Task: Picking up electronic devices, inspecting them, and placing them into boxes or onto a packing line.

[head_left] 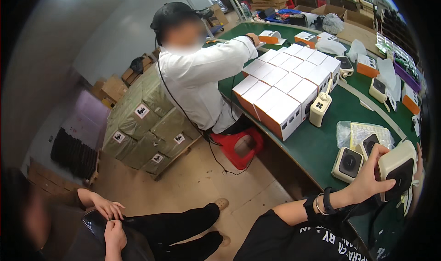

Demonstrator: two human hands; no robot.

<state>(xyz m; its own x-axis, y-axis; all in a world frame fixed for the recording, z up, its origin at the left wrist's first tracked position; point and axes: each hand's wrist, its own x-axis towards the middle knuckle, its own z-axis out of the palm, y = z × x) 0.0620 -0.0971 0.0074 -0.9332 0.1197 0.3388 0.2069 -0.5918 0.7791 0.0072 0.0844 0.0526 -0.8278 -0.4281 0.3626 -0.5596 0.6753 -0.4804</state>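
Lower right of frame: left hand [367,176] is wrapped around a cream box-shaped device [398,168] with a dark front panel, thumb across that panel. Right hand [419,162] is mostly hidden behind the device at the frame's edge; only fingertips show, and its grip cannot be judged. The device is held just above the green tabletop [317,148], tilted, dark face toward the lower left, long axis running lower left to upper right.

Count, same kind: two more devices [347,163] lie just left of the held one, beside a clear plastic bag [363,133]; one stands upright [320,107] mid-table.

White-and-orange cartons [287,84]: a tight block of about fourteen, centre frame.

Tabletop's near edge runs diagonally; bare green strip lies between block and devices.

Co-worker in white [202,77] sits on a red stool [241,146].
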